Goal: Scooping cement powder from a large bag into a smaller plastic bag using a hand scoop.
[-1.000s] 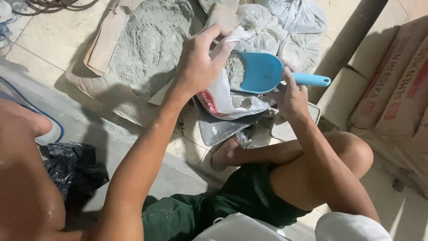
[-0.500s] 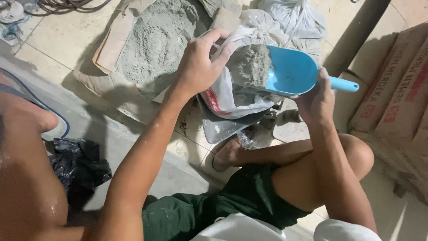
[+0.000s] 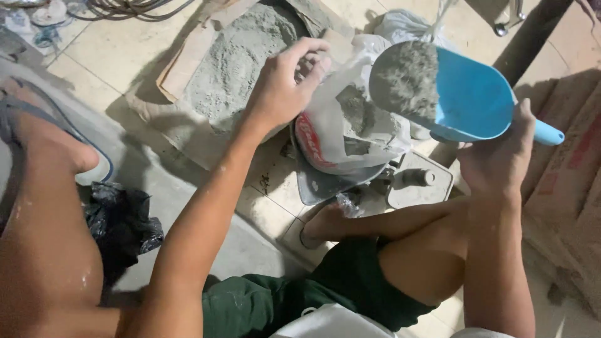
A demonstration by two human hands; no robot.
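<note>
Beside the grey powder heap (image 3: 235,59) on the floor, the left hand (image 3: 285,87) keeps pinching open the rim of the white plastic bag (image 3: 350,122), while the right hand (image 3: 498,159), closed around the handle, has lifted the loaded blue scoop (image 3: 466,97) higher, now poised above the bag's mouth.

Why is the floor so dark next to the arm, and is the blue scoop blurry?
In the head view, light from above makes the left hand and its arm cast a dark shadow over the tiles; the blue scoop, held in the right hand, looks fairly sharp, the grey powder slightly soft; the frame's edges curve a little.
</note>
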